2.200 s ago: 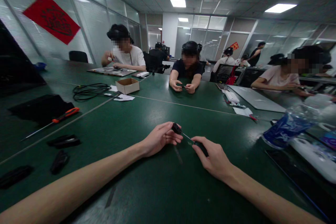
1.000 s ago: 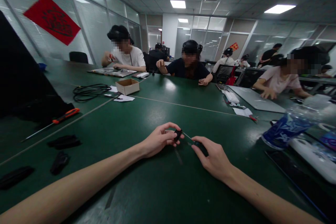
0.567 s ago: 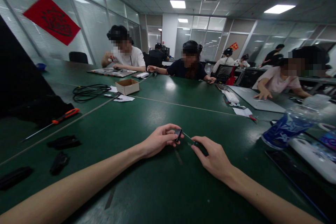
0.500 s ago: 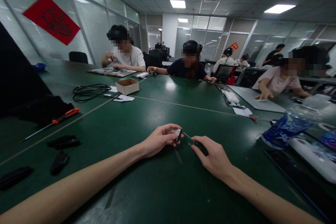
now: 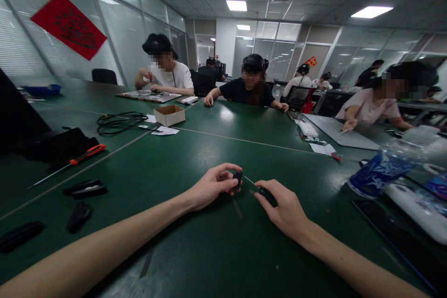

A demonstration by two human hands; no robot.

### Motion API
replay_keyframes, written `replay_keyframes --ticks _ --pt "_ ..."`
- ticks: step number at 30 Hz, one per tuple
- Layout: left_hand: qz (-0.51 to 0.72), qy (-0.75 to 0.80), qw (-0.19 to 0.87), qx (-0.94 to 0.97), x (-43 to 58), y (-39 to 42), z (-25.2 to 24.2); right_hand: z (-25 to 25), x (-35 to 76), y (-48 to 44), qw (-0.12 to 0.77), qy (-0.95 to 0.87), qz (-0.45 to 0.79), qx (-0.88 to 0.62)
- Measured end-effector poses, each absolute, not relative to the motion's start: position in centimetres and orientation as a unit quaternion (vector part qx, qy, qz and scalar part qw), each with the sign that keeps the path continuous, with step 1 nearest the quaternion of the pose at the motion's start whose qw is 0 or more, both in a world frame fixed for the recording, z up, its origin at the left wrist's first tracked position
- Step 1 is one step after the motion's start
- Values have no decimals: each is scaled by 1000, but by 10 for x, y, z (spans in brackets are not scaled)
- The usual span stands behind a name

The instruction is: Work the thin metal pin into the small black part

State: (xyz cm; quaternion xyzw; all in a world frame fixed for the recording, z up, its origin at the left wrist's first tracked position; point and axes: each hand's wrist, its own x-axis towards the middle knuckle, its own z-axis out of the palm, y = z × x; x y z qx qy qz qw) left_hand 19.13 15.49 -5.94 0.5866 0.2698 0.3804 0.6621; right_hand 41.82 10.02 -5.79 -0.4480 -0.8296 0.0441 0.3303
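Two grips clamped: left hand [image 5: 213, 187] on black part [image 5: 238, 179], right hand [image 5: 281, 202] on dark piece [image 5: 267, 197], thin metal shaft [image 5: 250, 181] between; keep shaft straight, forearms braced on desk [image 5: 181, 158].

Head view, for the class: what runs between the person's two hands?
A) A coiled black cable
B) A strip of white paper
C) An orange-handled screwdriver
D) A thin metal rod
D. A thin metal rod runs from the small black piece held in the left hand toward the black piece under the fingers of the right hand.
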Motion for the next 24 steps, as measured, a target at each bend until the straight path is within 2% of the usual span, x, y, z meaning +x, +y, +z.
replay_keyframes --ticks 15,24 --pt "380 281 651 595 190 158 -62 -58 421 99 333 -838 46 -431" --pt "352 248 697 574 187 159 -59 -61 424 98 324 -857 56 -398"
